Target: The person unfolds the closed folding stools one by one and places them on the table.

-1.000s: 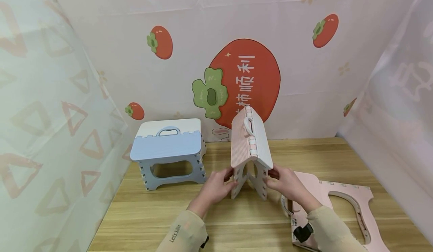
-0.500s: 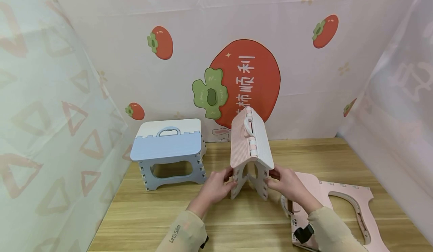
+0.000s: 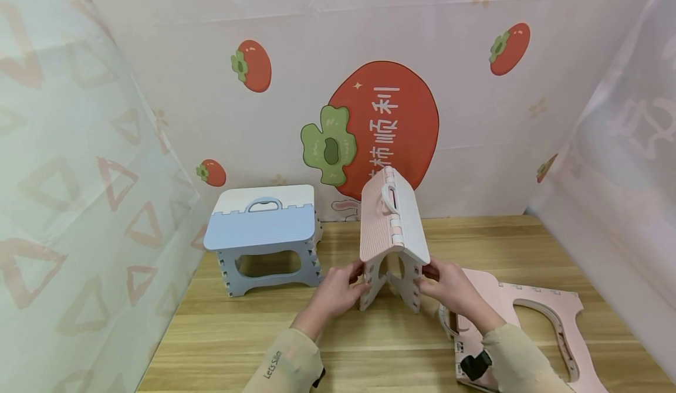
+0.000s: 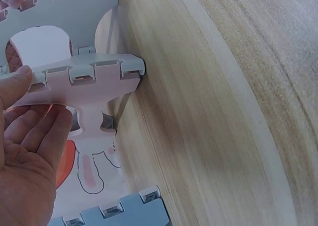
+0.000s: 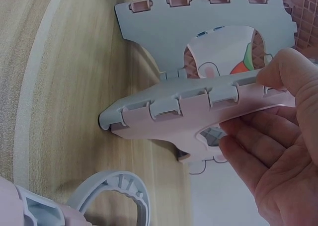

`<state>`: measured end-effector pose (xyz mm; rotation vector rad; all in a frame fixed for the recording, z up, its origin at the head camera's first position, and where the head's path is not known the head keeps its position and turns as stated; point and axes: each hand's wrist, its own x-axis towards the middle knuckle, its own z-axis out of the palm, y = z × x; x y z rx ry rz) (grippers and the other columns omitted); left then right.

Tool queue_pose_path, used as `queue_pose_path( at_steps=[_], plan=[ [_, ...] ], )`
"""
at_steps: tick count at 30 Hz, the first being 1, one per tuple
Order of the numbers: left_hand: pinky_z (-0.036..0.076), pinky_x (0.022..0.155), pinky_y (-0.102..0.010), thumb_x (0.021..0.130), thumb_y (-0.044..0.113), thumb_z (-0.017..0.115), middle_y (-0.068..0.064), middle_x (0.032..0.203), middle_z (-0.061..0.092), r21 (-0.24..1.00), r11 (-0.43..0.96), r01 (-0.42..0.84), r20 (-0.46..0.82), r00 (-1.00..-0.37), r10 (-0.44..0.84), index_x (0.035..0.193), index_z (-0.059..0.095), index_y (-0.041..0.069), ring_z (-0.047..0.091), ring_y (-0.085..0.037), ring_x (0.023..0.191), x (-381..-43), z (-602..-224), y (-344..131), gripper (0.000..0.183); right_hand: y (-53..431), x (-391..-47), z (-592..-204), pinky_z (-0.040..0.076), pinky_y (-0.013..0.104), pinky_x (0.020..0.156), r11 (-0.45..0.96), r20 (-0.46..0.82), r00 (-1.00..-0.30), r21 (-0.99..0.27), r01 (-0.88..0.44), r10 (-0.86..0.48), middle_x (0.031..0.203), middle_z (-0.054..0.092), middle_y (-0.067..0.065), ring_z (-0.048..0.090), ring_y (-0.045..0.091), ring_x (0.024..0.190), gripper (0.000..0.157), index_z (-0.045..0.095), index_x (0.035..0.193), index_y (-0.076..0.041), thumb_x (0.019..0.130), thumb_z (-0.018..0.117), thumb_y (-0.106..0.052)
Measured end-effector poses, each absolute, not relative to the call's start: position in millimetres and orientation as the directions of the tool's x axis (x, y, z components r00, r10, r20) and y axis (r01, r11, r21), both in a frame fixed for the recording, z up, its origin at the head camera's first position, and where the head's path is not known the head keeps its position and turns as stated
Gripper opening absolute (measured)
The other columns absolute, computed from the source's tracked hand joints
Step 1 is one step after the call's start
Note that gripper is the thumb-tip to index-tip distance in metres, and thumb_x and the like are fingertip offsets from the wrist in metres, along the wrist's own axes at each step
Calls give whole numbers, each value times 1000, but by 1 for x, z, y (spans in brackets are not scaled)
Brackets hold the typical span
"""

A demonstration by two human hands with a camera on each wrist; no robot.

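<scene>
A pink and white folding stool [image 3: 377, 226] stands half unfolded at the middle of the table, its top bent into a ridge like a roof. My left hand [image 3: 339, 290] grips the left leg panel [image 4: 92, 84], thumb on one side and fingers on the other. On the opposite side my right hand [image 3: 449, 286] pinches the right leg panel [image 5: 184, 107] the same way. The stool's white carry handle [image 3: 389, 198] sticks up at the ridge. Between the two leg panels there is a gap, narrower than on the blue stool.
A blue and white folding stool [image 3: 259, 229] stands fully unfolded at the left. At the right, a pink folding stool [image 3: 486, 284] lies flat under my right forearm. A patterned cloth [image 3: 465, 170] hangs behind the wooden table [image 3: 222, 346].
The right leg panel and the white half of the top have shifted slightly to the right with my right hand, so the stool is spread a little wider. My left hand stays in place.
</scene>
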<state>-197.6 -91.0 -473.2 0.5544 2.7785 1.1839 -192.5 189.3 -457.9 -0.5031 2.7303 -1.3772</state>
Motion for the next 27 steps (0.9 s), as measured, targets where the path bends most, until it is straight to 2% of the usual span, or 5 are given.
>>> queue_pose_path(
  at_steps=[27],
  plan=[
    [58, 96, -41, 99, 25, 70, -13, 137, 65, 710, 637, 300, 78, -933, 352, 145, 56, 7, 67, -29, 121, -196, -471, -92, 51, 193, -189, -456, 56, 53, 96, 573, 113, -946, -772, -276, -304, 129, 66, 26, 64, 43, 121, 50, 55, 140, 4, 92, 67, -8]
  ],
)
